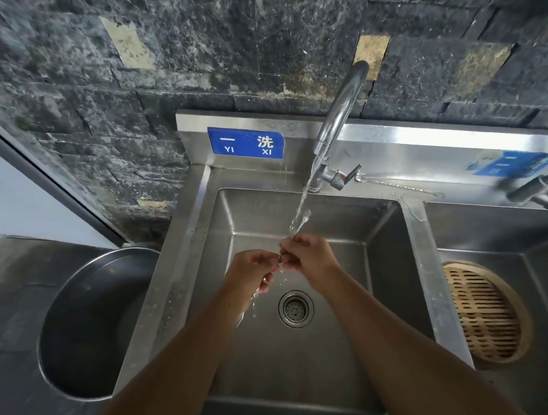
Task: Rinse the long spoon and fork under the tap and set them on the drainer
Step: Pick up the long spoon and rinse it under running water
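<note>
Two bare forearms reach in from the near edge over the steel sink (223,229). We note the right hand (312,257) gripping a slim metal utensil (302,220) by its handle, the far end tilted up into the water stream (308,186) from the tap (341,115); spoon or fork, we cannot tell. The left hand (252,268) meets the right, fingers curled and pinching the handle's lower end, with water dripping above the drain (296,308). A second thin utensil (398,186) lies on the ledge behind the tap, and a slatted bamboo tray (481,310) sits in the right basin.
</note>
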{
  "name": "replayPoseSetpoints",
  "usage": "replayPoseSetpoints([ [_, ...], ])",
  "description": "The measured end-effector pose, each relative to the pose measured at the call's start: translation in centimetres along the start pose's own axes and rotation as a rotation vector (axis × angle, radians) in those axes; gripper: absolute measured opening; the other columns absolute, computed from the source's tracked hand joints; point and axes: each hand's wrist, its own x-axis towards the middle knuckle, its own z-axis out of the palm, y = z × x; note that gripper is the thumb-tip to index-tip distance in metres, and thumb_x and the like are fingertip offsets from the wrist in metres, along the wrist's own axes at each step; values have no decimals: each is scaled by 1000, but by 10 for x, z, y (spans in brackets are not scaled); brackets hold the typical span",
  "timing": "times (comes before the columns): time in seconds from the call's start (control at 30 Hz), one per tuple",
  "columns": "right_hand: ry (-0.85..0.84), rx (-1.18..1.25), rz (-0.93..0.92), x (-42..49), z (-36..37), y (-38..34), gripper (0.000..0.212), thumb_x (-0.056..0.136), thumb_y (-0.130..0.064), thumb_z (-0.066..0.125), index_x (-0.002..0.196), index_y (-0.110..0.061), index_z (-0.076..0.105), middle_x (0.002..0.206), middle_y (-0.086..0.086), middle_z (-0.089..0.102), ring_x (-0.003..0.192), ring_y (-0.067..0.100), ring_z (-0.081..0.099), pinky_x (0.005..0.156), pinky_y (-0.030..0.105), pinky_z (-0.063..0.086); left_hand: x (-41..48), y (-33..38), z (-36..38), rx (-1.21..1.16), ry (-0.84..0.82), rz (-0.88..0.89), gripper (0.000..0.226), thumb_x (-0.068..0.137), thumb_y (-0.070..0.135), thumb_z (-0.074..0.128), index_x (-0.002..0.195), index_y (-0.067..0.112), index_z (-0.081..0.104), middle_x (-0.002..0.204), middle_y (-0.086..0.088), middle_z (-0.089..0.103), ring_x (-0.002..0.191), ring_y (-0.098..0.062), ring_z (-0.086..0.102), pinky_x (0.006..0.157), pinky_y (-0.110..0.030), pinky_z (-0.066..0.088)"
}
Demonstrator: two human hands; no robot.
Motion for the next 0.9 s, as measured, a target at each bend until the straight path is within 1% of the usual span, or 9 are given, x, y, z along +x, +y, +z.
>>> replayPoseSetpoints([
  [0.2, 45, 127, 3, 5, -5, -13, 13, 91, -5, 67, 79, 1, 67, 64, 11, 70, 55, 16, 69, 55, 25, 58, -4, -2, -15, -24, -20, -31, 9, 90, 4, 63, 90, 2, 72, 67, -7, 65, 47, -10, 47, 37, -16, 31],
  [0.3, 70, 184, -3, 10, -8, -22, 15, 93, -3, 64, 79, 2, 64, 63, 12, 67, 54, 16, 67, 54, 25, 58, -5, -1, -20, -21, -25, -27, 11, 90, 4, 63, 95, -1, 71, 67, -6, 66, 48, -10, 46, 37, -16, 31],
  [0.4, 79, 243, 7, 13, -7, -27, 15, 93, -5, 64, 79, 1, 64, 65, 9, 64, 55, 15, 64, 56, 25, 58, -4, -1, -22, -17, -20, -32, 14, 90, 6, 63, 98, -2, 71, 69, -6, 67, 48, -9, 47, 37, -16, 32],
  [0.5, 112, 353, 52, 13, -2, -26, 15, 94, -5, 63, 79, -2, 64, 69, 9, 61, 58, 15, 59, 56, 25, 55, -4, -2, -26, -22, -25, -44, 13, 90, 5, 63, 98, -3, 71, 70, -7, 68, 49, -10, 46, 37, -16, 31],
  [0.57, 144, 413, 67, 11, 4, -21, 14, 94, -4, 62, 80, -2, 63, 69, 9, 60, 59, 15, 57, 53, 23, 55, -5, -4, -27, -29, -23, -56, 10, 90, 5, 63, 93, 0, 72, 69, -7, 68, 49, -10, 46, 37, -17, 29],
  [0.67, 131, 364, 55, 2, 15, -8, 18, 95, -3, 60, 78, -3, 61, 68, 8, 60, 58, 15, 57, 53, 22, 55, -7, -7, -26, -43, -25, -71, 11, 90, 5, 64, 84, 5, 73, 65, -6, 66, 47, -10, 45, 38, -16, 27],
  [0.77, 109, 260, 59, -8, 24, 6, 16, 94, -2, 61, 78, -2, 62, 70, 10, 61, 57, 14, 58, 56, 24, 55, -9, -11, -23, -55, -11, -68, 12, 88, 0, 63, 79, 4, 70, 63, -7, 64, 46, -11, 45, 40, -16, 26],
  [0.83, 105, 218, 57, -14, 28, 14, 15, 93, -1, 61, 78, 0, 63, 68, 12, 60, 53, 14, 58, 53, 24, 55, -10, -14, -21, -73, 0, -75, 14, 86, -5, 62, 77, 3, 68, 64, -11, 61, 46, -13, 44, 41, -16, 25],
  [0.9, 110, 157, 57, -19, 30, 21, 10, 91, 0, 64, 82, 4, 65, 65, 13, 60, 49, 14, 60, 49, 23, 55, -9, -17, -18, -51, 7, -92, 17, 85, -8, 60, 75, 4, 67, 63, -14, 56, 46, -14, 43, 41, -17, 26],
])
